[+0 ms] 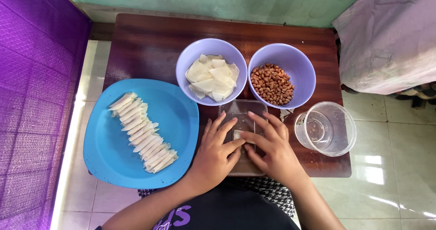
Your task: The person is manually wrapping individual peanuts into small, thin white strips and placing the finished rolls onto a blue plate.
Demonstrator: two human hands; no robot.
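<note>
My left hand [217, 149] and my right hand [272, 147] rest together on a clear rectangular plastic lid [243, 108] at the table's front. Their fingertips pinch a small pale wrapper piece [239, 135] between them. Behind the lid stand two lilac bowls: one [211, 49] holds pale square wrappers [212, 78], the other [281, 54] holds peanuts [272, 83]. A blue plate [181, 121] to the left carries a row of several rolled wrappers [142, 133].
A clear round plastic container [328, 128] stands at the right front of the dark wooden table [150, 44]. A purple cloth [32, 98] hangs on the left, a pinkish fabric [390, 39] on the right. The floor is tiled.
</note>
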